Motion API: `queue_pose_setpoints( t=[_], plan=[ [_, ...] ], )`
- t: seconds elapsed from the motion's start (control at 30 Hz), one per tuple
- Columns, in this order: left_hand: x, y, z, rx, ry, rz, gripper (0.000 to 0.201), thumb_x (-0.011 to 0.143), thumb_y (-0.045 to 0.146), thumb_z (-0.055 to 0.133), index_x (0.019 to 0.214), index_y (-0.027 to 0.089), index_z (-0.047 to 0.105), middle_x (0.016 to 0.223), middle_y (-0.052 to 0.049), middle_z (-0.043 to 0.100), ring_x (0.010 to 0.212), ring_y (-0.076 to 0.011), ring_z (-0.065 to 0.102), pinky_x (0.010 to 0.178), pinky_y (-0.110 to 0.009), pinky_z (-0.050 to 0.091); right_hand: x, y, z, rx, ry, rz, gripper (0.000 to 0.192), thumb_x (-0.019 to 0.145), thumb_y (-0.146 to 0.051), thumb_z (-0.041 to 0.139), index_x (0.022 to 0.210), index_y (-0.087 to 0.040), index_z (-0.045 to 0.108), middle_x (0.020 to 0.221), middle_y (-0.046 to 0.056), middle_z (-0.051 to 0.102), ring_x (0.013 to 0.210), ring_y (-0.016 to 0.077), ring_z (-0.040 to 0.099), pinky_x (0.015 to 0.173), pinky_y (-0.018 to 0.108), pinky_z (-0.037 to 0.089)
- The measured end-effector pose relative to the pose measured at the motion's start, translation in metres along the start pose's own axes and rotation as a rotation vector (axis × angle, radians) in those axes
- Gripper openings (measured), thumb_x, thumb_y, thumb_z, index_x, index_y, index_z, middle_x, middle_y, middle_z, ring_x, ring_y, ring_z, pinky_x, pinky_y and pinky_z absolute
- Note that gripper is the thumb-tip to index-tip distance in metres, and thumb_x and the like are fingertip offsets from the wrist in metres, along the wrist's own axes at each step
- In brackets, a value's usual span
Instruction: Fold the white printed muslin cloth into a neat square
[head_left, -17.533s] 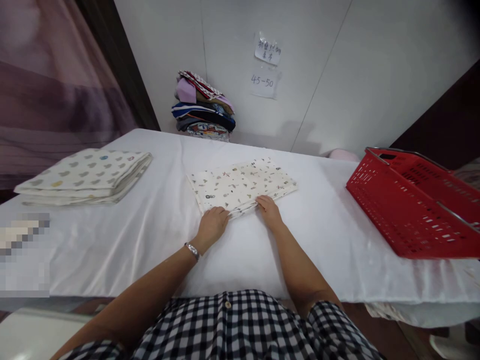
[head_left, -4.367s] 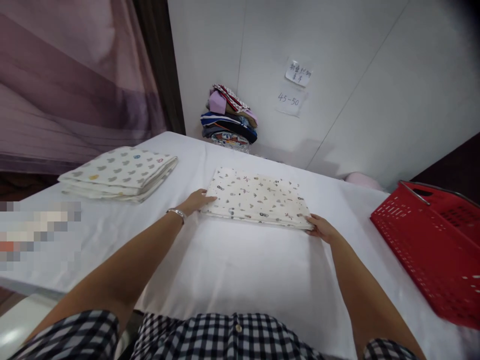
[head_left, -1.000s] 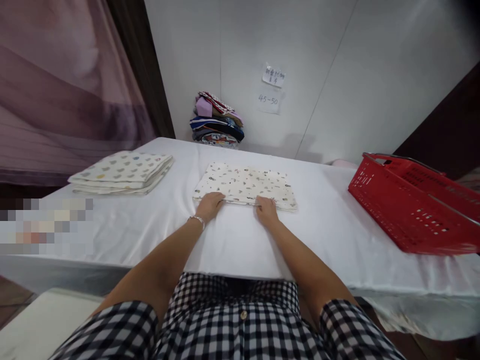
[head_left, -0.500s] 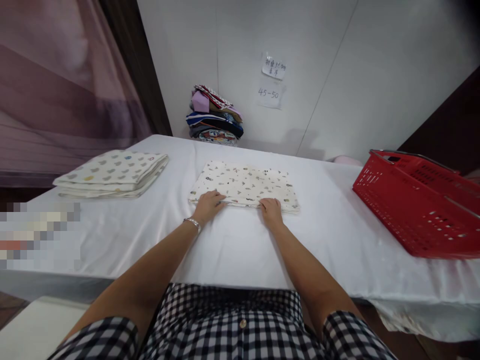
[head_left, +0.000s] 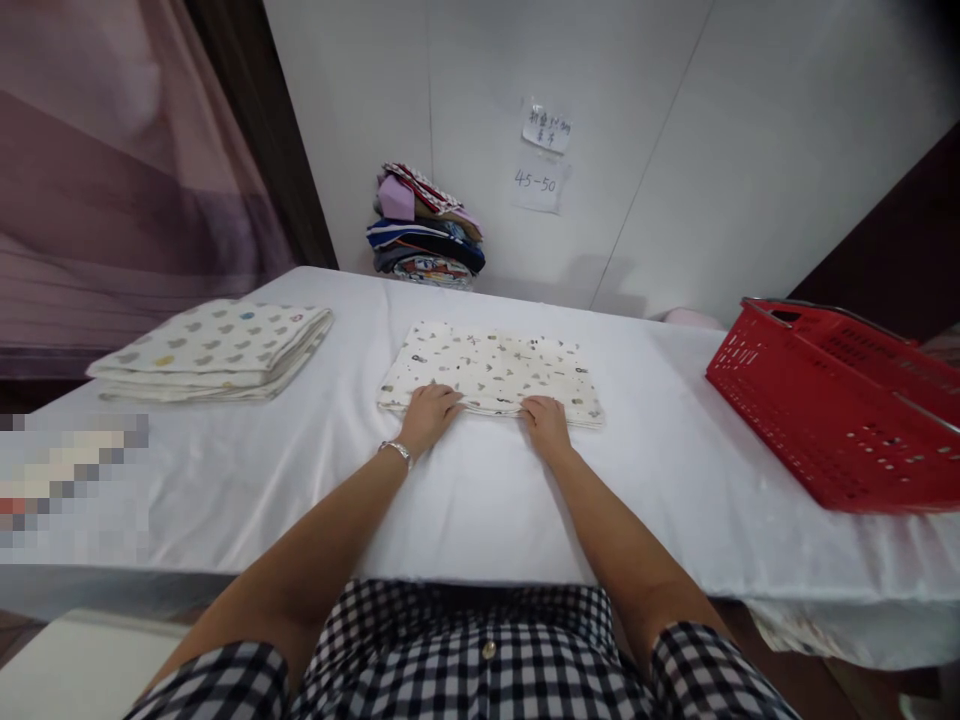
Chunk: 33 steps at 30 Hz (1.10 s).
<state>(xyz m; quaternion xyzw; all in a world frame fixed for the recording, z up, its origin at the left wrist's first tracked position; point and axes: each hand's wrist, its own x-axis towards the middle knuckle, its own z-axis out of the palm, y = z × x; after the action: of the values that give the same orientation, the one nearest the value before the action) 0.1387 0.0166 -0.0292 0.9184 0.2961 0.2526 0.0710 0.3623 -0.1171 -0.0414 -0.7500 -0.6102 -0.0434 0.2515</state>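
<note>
- One worktop (head_left: 465,500) under a white sheet fills most of the head view, running from the near edge back to the white wall.
- Red plastic basket (head_left: 825,410) sits at the right end of the worktop, tilted, well apart from both hands.
- Folded patterned cloth (head_left: 491,368), cream with small dark motifs, lies flat at the middle of the worktop; its near long edge faces the person.
- Second folded cloth (head_left: 214,348), cream with pale heart-like shapes, lies at the left of the worktop, well apart from the first.
- Pile of mixed coloured fabrics (head_left: 424,228) stands at the far edge against the wall.
- Two paper notes (head_left: 544,150) are stuck on the wall, right of the pile; the lower one reads "45-50".
- Left hand (head_left: 429,412) rests palm down on the near edge of the folded patterned cloth, left of centre, fingers laid flat and close together; a bracelet (head_left: 396,450) shows at the wrist.
- Right hand (head_left: 546,420) rests palm down on the same near edge, right of centre, fingers flat and together. Neither hand pinches the cloth.
</note>
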Motion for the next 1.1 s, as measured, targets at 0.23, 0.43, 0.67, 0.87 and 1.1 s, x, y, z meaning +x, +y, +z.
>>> queue_pose_setpoints(
  t=[0.23,0.43,0.67,0.87,1.1],
  plan=[
    [0.004,0.007,0.001,0.027,0.026,-0.037,0.032,0.093,0.034,0.040,0.093,0.023,0.070,0.098,-0.007,0.067,0.094,-0.0233,0.056,0.091,-0.043,0.038,0.002,0.003,-0.001,0.033,0.047,0.007,0.023,0.091,-0.021,0.047,0.099,-0.023,0.068,0.108,0.005,0.066,0.103,0.0205,0.053,0.093,0.037,0.032],
    [-0.002,0.008,0.002,0.066,-0.006,-0.038,0.030,0.092,0.031,0.042,0.102,0.022,0.069,0.103,-0.008,0.066,0.099,-0.0252,0.055,0.090,-0.043,0.040,0.002,0.006,0.003,0.089,0.029,-0.011,0.023,0.090,-0.022,0.049,0.097,-0.025,0.071,0.108,0.005,0.066,0.103,0.0214,0.053,0.092,0.038,0.036],
    [-0.002,0.006,0.004,0.038,-0.015,0.030,0.029,0.090,0.036,0.047,0.108,0.023,0.066,0.110,-0.008,0.064,0.105,-0.0252,0.054,0.093,-0.041,0.038,-0.001,0.005,0.001,0.072,0.012,-0.037,0.026,0.088,-0.022,0.049,0.104,-0.024,0.069,0.111,0.005,0.064,0.106,0.0218,0.052,0.093,0.037,0.036],
    [0.008,0.008,0.002,-0.039,-0.023,-0.052,0.031,0.092,0.036,0.042,0.091,0.022,0.069,0.095,-0.005,0.066,0.091,-0.0213,0.055,0.087,-0.040,0.040,-0.002,0.006,0.001,0.082,0.016,-0.059,0.029,0.086,-0.023,0.051,0.112,-0.022,0.064,0.116,0.006,0.062,0.109,0.0216,0.050,0.096,0.037,0.033],
    [0.011,0.009,0.007,-0.040,-0.002,-0.104,0.030,0.092,0.036,0.043,0.084,0.020,0.066,0.090,-0.005,0.065,0.088,-0.0208,0.054,0.087,-0.039,0.039,0.002,0.004,0.002,0.066,-0.005,-0.015,0.022,0.090,-0.021,0.048,0.103,-0.020,0.067,0.112,0.006,0.064,0.107,0.0210,0.052,0.095,0.037,0.031]
  ],
)
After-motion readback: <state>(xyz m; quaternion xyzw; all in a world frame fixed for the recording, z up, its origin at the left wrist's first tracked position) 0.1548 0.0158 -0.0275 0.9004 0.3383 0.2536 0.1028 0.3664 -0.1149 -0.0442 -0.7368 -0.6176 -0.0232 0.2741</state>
